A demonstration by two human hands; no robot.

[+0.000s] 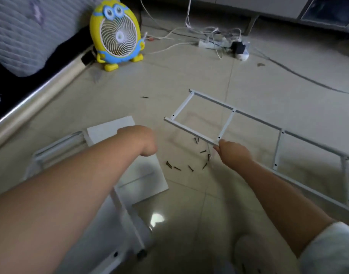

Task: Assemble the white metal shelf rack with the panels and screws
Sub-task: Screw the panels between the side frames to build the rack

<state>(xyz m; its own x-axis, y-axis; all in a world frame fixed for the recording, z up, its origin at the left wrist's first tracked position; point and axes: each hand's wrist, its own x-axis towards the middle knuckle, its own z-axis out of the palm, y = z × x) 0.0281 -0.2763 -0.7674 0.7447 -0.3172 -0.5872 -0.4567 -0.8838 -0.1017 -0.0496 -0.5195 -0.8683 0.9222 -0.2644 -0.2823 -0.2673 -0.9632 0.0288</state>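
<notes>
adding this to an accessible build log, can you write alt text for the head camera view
A person's right hand grips the near rail of a white ladder-like side frame stretched across a tiled floor, while the left hand is held above a flat white panel. Dark screws lie scattered between the hands, and a yellow cartoon fan stands beyond.

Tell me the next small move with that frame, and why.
Probably lift the side frame slightly and draw it toward the white panel. The right hand grips its near rail, the frame lies flat on the floor apart from the panel, and loose screws lie scattered between them, so dragging could scatter them. The left hand hangs over the panel, fingers hidden.
</notes>
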